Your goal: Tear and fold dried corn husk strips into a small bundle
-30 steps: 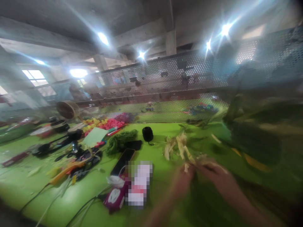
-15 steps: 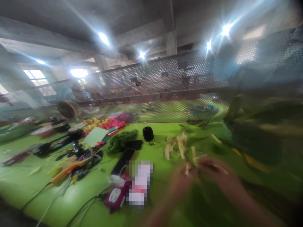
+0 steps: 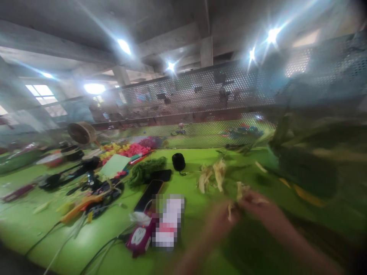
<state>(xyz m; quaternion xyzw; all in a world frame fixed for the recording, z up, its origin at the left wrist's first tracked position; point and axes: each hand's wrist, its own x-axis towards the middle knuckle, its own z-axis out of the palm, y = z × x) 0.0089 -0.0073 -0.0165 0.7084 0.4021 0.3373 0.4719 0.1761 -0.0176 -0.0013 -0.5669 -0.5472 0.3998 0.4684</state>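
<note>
Low on the right, above the green table, my left hand (image 3: pixel 222 218) and my right hand (image 3: pixel 259 206) come close together, both somewhat blurred. My left fingers are closed on a pale strip of dried corn husk, whose end (image 3: pixel 230 211) sticks out at the fingertips. My right hand pinches another pale piece of corn husk (image 3: pixel 240 190), which stands up above the fingers. Whether the two pieces are joined cannot be made out. Just beyond my hands, loose dried corn husks (image 3: pixel 219 173) lie crumpled on the table.
A black yarn ball (image 3: pixel 178 162), green yarn (image 3: pixel 147 170), a dark phone (image 3: pixel 149 194) and a purple power strip (image 3: pixel 140 238) lie to the left. An orange glue gun (image 3: pixel 82 206) trails its cord. A large dark bag (image 3: pixel 309 168) stands right; a perforated screen (image 3: pixel 195 97) runs behind.
Both hands remain close together with small finger movements. The upright husk piece has shifted slightly right toward my right fingertips, and the end at my left hand hangs a little lower.
</note>
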